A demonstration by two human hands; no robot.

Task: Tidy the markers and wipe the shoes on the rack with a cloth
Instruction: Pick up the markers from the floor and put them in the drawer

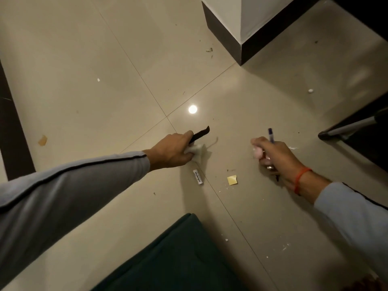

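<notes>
My left hand [173,151] reaches out low over the beige tiled floor, closed around a crumpled white cloth [199,150] and a thin black strip [200,134] that sticks out past the fingers. My right hand [275,155] is clenched around a bundle of markers; one blue-tipped marker [270,135] points up out of the fist, and pink and dark ends show below. A white marker [198,177] with black lettering lies on the floor just below my left hand. No shoes or rack are in view.
A yellow sticky note [232,180] and small scraps litter the floor. A dark green cushion [174,259] lies near me at the bottom. A white pillar with a black base [241,38] stands at the top right. A dark chair leg [352,129] is at the right.
</notes>
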